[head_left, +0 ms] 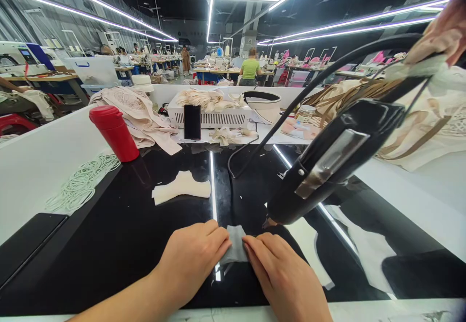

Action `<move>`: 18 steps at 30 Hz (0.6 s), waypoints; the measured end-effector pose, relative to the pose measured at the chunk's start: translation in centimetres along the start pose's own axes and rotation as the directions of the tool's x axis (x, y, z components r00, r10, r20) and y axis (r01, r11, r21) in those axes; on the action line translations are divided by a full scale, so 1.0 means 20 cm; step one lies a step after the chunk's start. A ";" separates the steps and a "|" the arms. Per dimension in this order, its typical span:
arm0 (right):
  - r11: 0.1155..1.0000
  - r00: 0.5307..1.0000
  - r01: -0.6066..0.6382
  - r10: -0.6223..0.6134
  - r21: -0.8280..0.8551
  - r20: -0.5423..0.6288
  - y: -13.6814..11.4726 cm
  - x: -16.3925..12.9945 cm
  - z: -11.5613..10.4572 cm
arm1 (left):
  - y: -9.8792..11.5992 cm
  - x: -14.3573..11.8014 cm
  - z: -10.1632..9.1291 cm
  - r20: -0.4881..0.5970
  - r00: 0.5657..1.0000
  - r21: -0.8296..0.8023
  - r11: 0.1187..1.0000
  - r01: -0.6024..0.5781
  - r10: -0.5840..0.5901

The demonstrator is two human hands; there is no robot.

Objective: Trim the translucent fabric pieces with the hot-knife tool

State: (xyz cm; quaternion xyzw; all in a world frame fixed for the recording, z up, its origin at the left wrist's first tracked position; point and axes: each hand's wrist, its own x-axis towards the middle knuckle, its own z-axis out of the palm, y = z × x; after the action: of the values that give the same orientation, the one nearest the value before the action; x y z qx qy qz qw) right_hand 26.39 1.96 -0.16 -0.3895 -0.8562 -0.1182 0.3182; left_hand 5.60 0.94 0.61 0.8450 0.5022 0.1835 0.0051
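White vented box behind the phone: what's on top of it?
On the white vented box lies a heap of cream fabric strips. The upright black phone covers part of its front, and the heap hides most of the box's top.

Long white tube lights (211, 1) run across the dark ceiling from 10 to 2 o'clock and give bright, cool, even light. The glossy black worktop (120, 234) mirrors them as thin white streaks of glare near the centre. Shadows are soft and faint. Wide-angle distortion bends straight lines toward the edges. The large black tool head (327, 161) at 3 o'clock looms oversized; the far hall is small and indistinct
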 end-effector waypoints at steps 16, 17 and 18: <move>0.998 0.998 -0.058 0.058 0.013 0.014 -0.01 -0.01 0.02 | 0.01 0.01 -0.01 -0.125 0.976 0.162 0.974 -0.158 0.179; 0.999 0.999 -0.050 0.050 0.012 0.013 -0.01 -0.01 0.02 | 0.02 0.01 -0.01 -0.130 0.969 0.145 0.971 -0.190 0.209; 0.999 0.999 -0.042 0.042 0.009 0.014 -0.01 -0.01 0.02 | 0.02 0.01 -0.01 -0.138 0.962 0.117 0.968 -0.220 0.236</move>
State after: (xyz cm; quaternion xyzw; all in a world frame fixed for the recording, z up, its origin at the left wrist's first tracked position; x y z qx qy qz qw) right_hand 26.20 1.84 -0.58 -0.4067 -0.8507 -0.1046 0.3164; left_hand 6.03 0.82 0.97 0.8802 0.4090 0.2206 -0.0965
